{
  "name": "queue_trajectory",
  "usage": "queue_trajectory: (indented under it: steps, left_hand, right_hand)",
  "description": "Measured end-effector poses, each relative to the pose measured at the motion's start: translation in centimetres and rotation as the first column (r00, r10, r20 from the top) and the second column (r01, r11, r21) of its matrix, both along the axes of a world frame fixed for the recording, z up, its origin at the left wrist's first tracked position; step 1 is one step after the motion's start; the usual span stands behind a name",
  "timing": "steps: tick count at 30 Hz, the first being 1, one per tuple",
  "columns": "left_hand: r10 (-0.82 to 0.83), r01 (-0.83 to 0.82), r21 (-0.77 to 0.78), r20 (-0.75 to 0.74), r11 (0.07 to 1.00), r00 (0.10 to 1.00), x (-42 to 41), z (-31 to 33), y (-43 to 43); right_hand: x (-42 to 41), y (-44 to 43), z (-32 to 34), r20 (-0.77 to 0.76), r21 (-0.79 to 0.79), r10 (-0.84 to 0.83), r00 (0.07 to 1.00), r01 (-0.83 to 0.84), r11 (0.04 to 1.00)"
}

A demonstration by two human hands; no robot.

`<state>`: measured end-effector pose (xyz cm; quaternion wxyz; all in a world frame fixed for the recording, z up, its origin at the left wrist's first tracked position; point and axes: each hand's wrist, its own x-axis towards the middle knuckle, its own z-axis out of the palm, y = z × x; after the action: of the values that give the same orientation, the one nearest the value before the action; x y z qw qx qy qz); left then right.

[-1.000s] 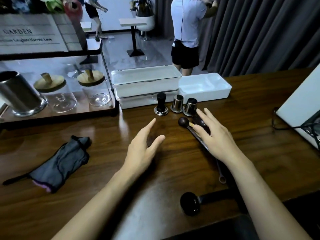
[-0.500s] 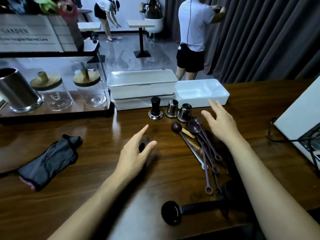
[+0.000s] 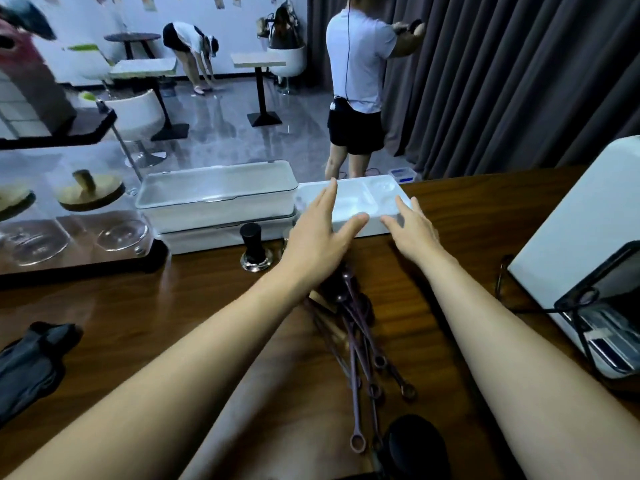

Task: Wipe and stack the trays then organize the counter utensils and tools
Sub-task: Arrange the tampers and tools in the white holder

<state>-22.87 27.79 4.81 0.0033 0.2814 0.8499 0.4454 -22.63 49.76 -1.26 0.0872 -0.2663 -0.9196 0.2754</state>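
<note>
Tray (image 3: 381, 194) by L hand (image 3: 318, 233), R hand (image 3: 412, 226)

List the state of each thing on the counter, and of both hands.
Divided tray: on counter, unstacked.
White trays: stacked two high.
Left hand: open, over divided tray.
Right hand: open, at its near edge.
Tamper: upright.
Measuring spoons: lying in loose heap.
Cloth: crumpled.

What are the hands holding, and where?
Nothing is gripped: the left hand and right hand are spread open over the near edge of the white divided tray.
</note>
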Motion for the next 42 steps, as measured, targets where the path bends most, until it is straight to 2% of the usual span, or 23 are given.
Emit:
queue_trajectory:
  steps: [5,15,22,25,32,38,42]
  left_hand:
    - [0.005,0.005,-0.112,0.087,0.994,0.996,-3.9,-1.0,4.7]
    - [0.114,-0.036,-0.430,0.157,0.902,0.981,-9.3,-3.7,5.8]
    - [0.238,-0.126,-0.462,0.193,0.878,0.952,-11.2,-4.6,6.4]
    - [0.265,-0.157,-0.490,0.160,0.857,0.951,-11.4,-4.8,6.7]
    - [0.206,-0.160,-0.457,0.052,0.875,0.977,-10.4,-4.7,7.0]
    - [0.289,-0.159,-0.562,0.149,0.812,0.946,-11.1,-3.7,6.9]
    - [0.279,-0.194,-0.534,0.082,0.823,0.957,-10.5,-3.9,6.8]
  right_hand:
    - [-0.4,1.3,-0.5,0.019,-0.028,0.000,1.000,0.000,1.000]
    - [-1.3,2.3,-0.7,0.002,-0.104,-0.028,1.000,0.028,0.994]
    - [-2.6,3.7,-1.1,-0.046,-0.236,-0.091,0.995,0.078,0.969]
    - [-2.5,4.1,-1.0,-0.079,-0.305,-0.113,0.990,0.085,0.949]
    - [1.2,5.3,0.1,-0.169,-0.272,-0.112,0.979,0.063,0.960]
    - [2.1,6.0,-0.4,-0.152,-0.341,-0.093,0.984,0.036,0.939]
    - [2.2,6.3,-0.6,-0.159,-0.384,-0.159,0.974,0.088,0.919]
